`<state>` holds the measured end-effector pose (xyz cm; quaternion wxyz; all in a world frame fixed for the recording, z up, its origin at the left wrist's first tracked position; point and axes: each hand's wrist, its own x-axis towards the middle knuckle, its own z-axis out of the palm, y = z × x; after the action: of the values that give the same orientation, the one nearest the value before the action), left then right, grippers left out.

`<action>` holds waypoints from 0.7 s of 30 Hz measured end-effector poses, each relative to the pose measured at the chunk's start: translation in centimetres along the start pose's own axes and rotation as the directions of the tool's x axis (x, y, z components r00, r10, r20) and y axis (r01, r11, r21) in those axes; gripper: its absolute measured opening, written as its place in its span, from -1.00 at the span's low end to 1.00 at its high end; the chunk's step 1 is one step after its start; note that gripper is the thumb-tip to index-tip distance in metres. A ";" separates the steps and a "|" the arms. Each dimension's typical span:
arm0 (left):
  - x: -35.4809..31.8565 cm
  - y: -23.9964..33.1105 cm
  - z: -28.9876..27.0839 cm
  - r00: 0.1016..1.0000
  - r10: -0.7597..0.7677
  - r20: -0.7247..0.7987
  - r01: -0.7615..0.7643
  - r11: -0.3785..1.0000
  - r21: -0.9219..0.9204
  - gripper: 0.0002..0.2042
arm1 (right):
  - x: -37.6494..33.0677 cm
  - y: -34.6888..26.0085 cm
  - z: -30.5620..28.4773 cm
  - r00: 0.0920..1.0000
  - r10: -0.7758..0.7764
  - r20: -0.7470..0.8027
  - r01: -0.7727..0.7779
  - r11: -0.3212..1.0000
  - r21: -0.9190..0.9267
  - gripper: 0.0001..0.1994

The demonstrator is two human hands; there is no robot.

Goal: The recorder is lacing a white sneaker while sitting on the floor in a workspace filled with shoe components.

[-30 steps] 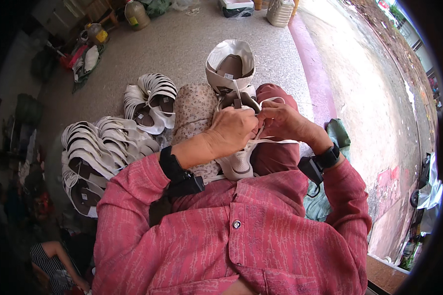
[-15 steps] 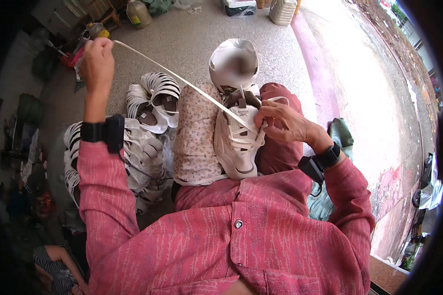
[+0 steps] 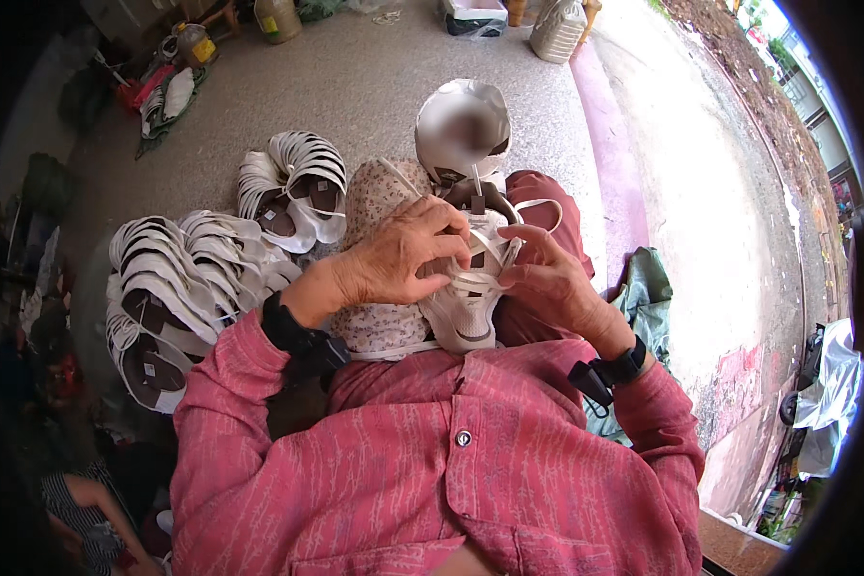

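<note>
A white shoe with a dark lining rests in my lap, toe toward me, between a floral-patterned cloth and a dark red cloth over my legs. My left hand bends over the shoe's left side, its fingers curled at the lacing; they seem closed on the white shoelace, part of which trails over the floral cloth. At the right eyelet edge, the thumb and forefinger of my right hand close on the shoe. A loop of lace stands out beside that hand. The exact fingertip contacts are partly hidden.
Rows of nested white shoe uppers lie on the floor at left, with another curved bunch farther ahead. Beyond the shoe is a white rounded thing, blurred in its middle. A pale plastic jug stands far ahead. Green cloth lies right.
My left hand has come down and right from its raised place at the far left, where it held the lace taut, to the shoe. My right hand stays by the eyelets.
</note>
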<state>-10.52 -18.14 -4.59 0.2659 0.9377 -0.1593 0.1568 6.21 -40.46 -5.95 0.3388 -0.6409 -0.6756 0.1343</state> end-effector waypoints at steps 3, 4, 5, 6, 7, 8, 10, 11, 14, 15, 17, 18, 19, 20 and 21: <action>-0.2 -0.5 0.3 0.999 -0.040 0.004 0.040 0.998 -0.037 -0.77 | 0.2 0.4 -0.2 1.000 0.028 0.004 -0.028 0.982 0.185 -0.83; -0.3 -0.6 0.3 0.999 -0.041 0.005 0.041 0.998 -0.037 -0.77 | 0.3 0.3 -0.3 1.000 0.027 0.004 -0.027 0.982 0.185 -0.83; -0.5 -0.6 0.4 0.999 -0.052 0.001 0.052 0.997 -0.052 -0.80 | 0.3 0.2 -0.4 1.000 0.026 -0.005 -0.024 0.970 0.242 -0.83; -0.6 -0.5 0.4 0.998 -0.062 -0.003 0.062 0.996 -0.069 -0.82 | 0.3 0.1 -0.4 1.000 0.026 -0.013 -0.021 0.955 0.297 -0.82; -0.6 -0.5 0.5 0.998 -0.062 -0.003 0.062 0.996 -0.069 -0.82 | 0.2 0.1 -0.4 1.000 0.026 -0.013 -0.021 0.955 0.297 -0.82; -0.6 -0.5 0.6 0.998 -0.062 -0.031 0.059 0.995 -0.076 -0.83 | 0.2 0.2 -0.3 0.999 0.022 -0.029 -0.013 0.958 0.286 -0.81; -0.7 -0.6 0.9 0.997 -0.057 -0.058 0.053 0.995 -0.083 -0.85 | 0.2 0.4 0.2 0.999 0.020 -0.048 -0.006 0.962 0.272 -0.80; -1.1 -0.7 1.4 0.994 -0.040 -0.103 0.032 0.996 -0.077 -0.85 | 0.0 0.5 0.9 0.989 0.059 -0.132 -0.035 0.984 0.174 -0.81; -1.5 -0.6 1.7 0.985 -0.026 -0.168 0.013 0.997 -0.074 -0.86 | 0.0 0.1 1.7 0.951 0.124 -0.284 -0.100 0.990 0.098 -0.83; -1.5 -0.5 1.8 0.982 -0.026 -0.189 0.011 0.997 -0.079 -0.86 | 0.0 -0.1 1.9 0.923 0.161 -0.350 -0.128 0.985 0.118 -0.83; -1.5 -0.5 1.6 0.982 -0.021 -0.190 0.009 0.998 -0.063 -0.85 | -0.5 0.0 3.1 0.890 0.288 -0.354 -0.211 0.948 0.239 -0.83; -1.5 -0.4 1.6 0.981 -0.018 -0.192 0.009 0.999 -0.047 -0.84 | -0.6 0.0 3.4 0.847 0.409 -0.340 -0.287 0.890 0.355 -0.82; -1.4 -0.5 1.5 0.981 -0.019 -0.195 0.010 0.999 -0.048 -0.84 | -0.7 -0.1 3.3 0.848 0.408 -0.338 -0.287 0.890 0.354 -0.82; -1.3 -0.5 1.3 0.985 0.000 -0.173 -0.004 1.000 -0.023 -0.83 | -0.7 -0.4 3.0 0.811 0.530 -0.246 -0.333 0.765 0.551 -0.84; -1.2 -0.5 1.1 0.988 0.018 -0.151 -0.017 1.000 0.003 -0.82 | -0.6 -0.7 2.8 0.769 0.626 -0.128 -0.366 0.595 0.715 -0.86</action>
<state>-11.16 -18.11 -6.14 0.2751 0.9220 -0.1468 0.2297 3.88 -40.44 -7.79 0.6075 -0.6585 -0.2981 0.3294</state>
